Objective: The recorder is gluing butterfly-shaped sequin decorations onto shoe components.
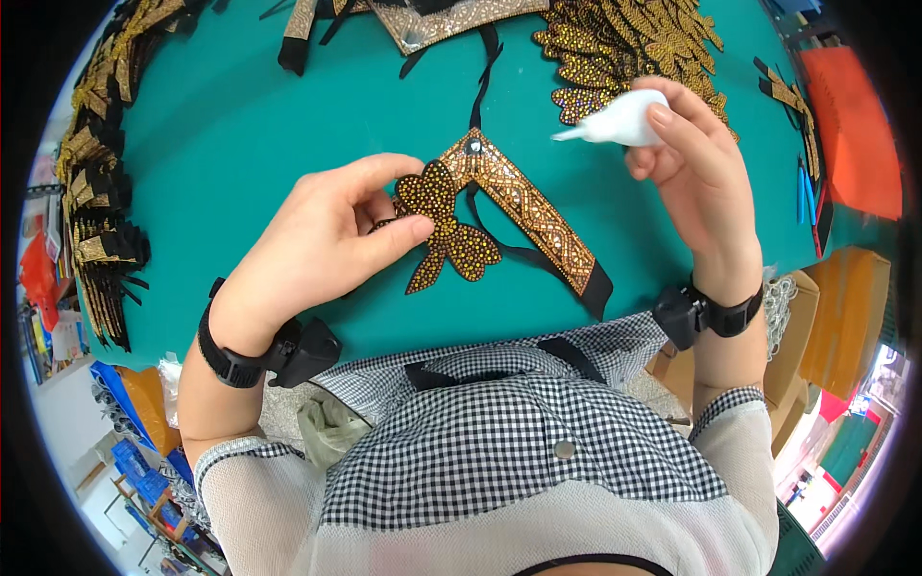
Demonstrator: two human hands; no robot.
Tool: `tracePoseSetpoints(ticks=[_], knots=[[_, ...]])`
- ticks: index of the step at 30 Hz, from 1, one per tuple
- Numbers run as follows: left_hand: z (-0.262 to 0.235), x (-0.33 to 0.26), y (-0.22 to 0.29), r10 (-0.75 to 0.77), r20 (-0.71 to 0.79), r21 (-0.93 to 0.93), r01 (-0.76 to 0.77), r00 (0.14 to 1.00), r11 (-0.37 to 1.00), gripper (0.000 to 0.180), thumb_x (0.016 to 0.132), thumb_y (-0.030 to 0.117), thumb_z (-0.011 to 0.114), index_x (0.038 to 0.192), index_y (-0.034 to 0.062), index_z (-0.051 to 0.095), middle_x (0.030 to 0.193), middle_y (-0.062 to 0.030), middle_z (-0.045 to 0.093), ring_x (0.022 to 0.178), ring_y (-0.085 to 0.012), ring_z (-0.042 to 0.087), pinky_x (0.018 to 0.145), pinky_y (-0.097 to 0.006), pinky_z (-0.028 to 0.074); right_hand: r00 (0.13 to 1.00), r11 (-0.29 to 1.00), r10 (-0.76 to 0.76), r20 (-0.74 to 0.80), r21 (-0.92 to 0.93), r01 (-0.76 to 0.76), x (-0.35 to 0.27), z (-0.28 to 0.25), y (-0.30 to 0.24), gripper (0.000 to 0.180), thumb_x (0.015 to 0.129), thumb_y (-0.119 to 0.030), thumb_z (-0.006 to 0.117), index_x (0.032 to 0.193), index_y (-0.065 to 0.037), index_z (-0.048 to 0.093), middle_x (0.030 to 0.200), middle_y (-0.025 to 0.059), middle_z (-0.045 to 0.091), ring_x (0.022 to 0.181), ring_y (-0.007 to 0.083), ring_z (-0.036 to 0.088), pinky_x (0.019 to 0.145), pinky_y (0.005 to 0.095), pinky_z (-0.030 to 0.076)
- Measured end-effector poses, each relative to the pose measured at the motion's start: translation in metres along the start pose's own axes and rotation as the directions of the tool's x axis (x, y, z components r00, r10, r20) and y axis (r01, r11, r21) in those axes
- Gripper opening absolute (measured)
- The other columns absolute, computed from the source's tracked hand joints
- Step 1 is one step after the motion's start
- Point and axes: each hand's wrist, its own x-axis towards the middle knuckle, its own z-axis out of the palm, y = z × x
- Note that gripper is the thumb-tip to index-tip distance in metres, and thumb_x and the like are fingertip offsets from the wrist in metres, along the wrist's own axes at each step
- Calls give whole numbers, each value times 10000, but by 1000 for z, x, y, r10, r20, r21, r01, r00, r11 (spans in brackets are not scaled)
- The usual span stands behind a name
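Note:
My left hand (327, 235) pinches a black bow-shaped piece studded with gold stones (451, 216) between thumb and fingers. The bow covers the left arm of a V-shaped gold trim (533, 216), which lies on the green table (240, 134). A pale spot shows at the trim's pointed top, its right arm ends in black fabric, and a black ribbon (480, 91) runs from the point. In my right hand (701, 163) is a white squeeze bottle (624, 117), raised above the table, its thin nozzle pointing left toward the trim without touching it.
Several gold-studded black bows (634, 43) are heaped at the far right. More gold and black trims (101, 221) hang along the left edge, with a larger gold piece (451, 24) at the back. Blue pens (805, 192) and an orange-red sheet (850, 130) lie right.

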Motion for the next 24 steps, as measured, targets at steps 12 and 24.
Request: tracePoseSetpoints(ticks=[12, 24], knots=[[-15, 6, 7, 5, 18, -215, -1, 1000, 977, 163, 816, 52, 618, 965, 4, 572, 752, 5, 577, 621, -39, 524, 546, -152, 420, 988, 911, -100, 116, -387, 138, 28, 27, 19, 273, 845, -155, 607, 1062, 4, 562, 881, 24, 620, 720, 49, 539, 613, 187, 434], [0, 15, -1, -7, -91, -125, -4, 996, 992, 171, 814, 44, 609, 969, 16, 542, 820, 21, 555, 626, -19, 504, 527, -151, 399, 982, 903, -134, 135, -391, 177, 34, 25, 27, 268, 849, -155, 601, 1065, -2, 560, 888, 34, 612, 725, 59, 537, 619, 202, 433]])
